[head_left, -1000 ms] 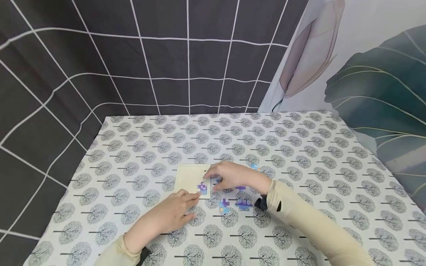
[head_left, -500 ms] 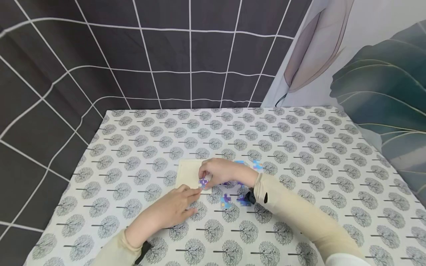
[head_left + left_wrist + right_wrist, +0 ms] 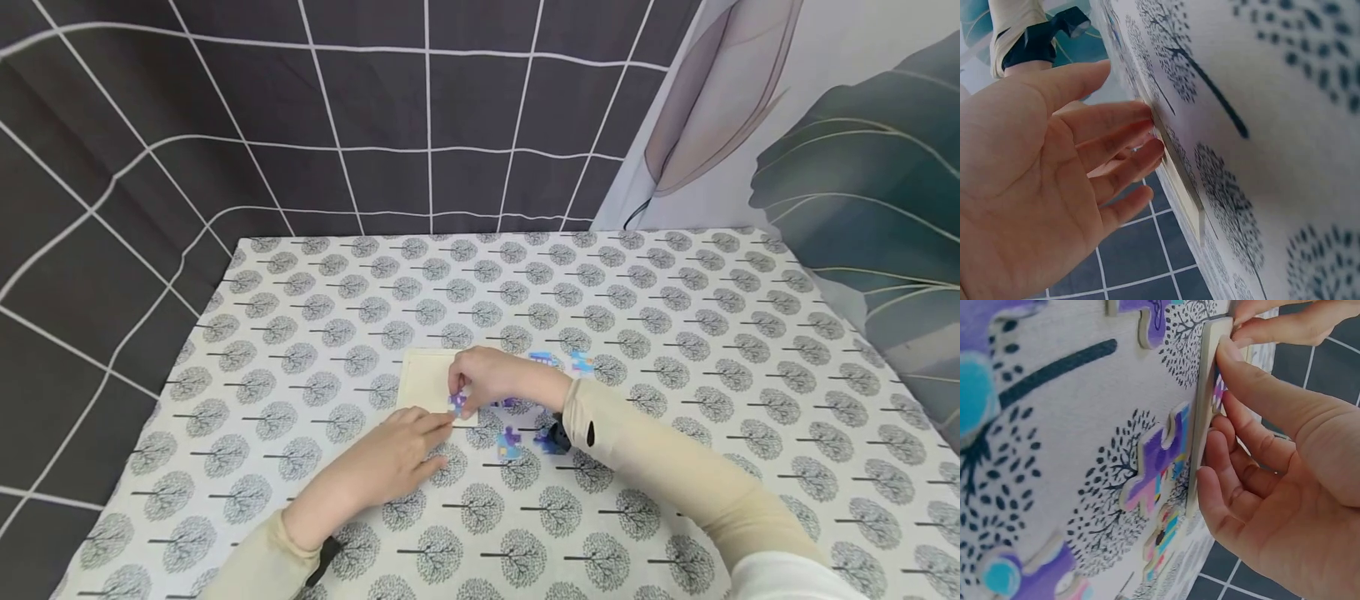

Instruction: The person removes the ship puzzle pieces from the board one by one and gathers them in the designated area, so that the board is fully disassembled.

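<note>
A cream wooden puzzle tray (image 3: pixel 423 375) lies on the tablecloth with a small purple-and-blue puzzle piece (image 3: pixel 457 403) in its near right corner. My right hand (image 3: pixel 483 377) pinches this piece between thumb and fingers, which cover much of it. In the right wrist view, the thumb comes over the tray's edge beside the piece (image 3: pixel 1218 390). My left hand (image 3: pixel 401 450) lies at the near edge of the tray, fingers extended, fingertips close to the piece. The left wrist view has its fingertips (image 3: pixel 1154 147) against the tray's side and its palm bare.
Several loose puzzle pieces lie right of the tray, among them a blue-and-purple one (image 3: pixel 510 443), one partly behind the black wrist camera (image 3: pixel 557 436), and a light blue one (image 3: pixel 581 362). The tree-print tablecloth (image 3: pixel 300 292) meets a dark grid curtain (image 3: pixel 375 108) at the back.
My right hand has moved left from the tray's right edge onto the puzzle piece in the corner and now pinches it. The left hand has stayed nearly in place.
</note>
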A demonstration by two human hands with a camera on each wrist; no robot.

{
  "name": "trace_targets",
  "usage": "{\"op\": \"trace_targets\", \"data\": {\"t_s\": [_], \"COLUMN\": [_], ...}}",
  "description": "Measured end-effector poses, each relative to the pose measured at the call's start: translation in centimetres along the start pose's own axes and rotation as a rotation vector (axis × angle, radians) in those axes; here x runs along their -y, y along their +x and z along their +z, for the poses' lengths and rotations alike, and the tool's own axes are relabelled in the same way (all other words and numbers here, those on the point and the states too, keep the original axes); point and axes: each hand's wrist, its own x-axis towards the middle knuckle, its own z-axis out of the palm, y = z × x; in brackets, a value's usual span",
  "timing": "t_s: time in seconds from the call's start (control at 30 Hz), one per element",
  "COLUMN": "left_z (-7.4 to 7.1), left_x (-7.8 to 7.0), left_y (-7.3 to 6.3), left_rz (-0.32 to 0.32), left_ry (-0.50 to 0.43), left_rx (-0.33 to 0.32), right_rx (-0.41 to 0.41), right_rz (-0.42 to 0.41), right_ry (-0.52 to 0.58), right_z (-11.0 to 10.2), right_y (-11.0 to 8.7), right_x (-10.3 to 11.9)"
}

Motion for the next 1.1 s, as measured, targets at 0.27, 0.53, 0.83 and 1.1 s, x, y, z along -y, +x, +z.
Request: {"op": "trace_targets", "data": {"t_s": [0.27, 0.53, 0.83, 1.1], "left_z": [0.3, 0.2, 0.1, 0.0], "left_x": [1.1, 1.4, 1.6, 2.0], "left_y": [-0.8, -1.0, -1.2, -1.3], "left_rz": [-0.045, -0.069, -0.082, -0.086], "left_ry": [-0.013, 0.008, -0.044, -0.07], "left_rx": [-0.04, -0.029, 0.006, 0.049], "right_rx": [0.005, -0.098, -0.107, -0.073], "right_rz": [0.023, -0.163, -0.247, -0.313], "right_ry": [0.071, 0.121, 0.047, 0.097], "right_z": [0.1, 0.8, 1.3, 1.2], "right_y": [-0.5, -1.2, -1.8, -2.0], "right_x": [0.2, -0.6, -0.4, -0.7]}}
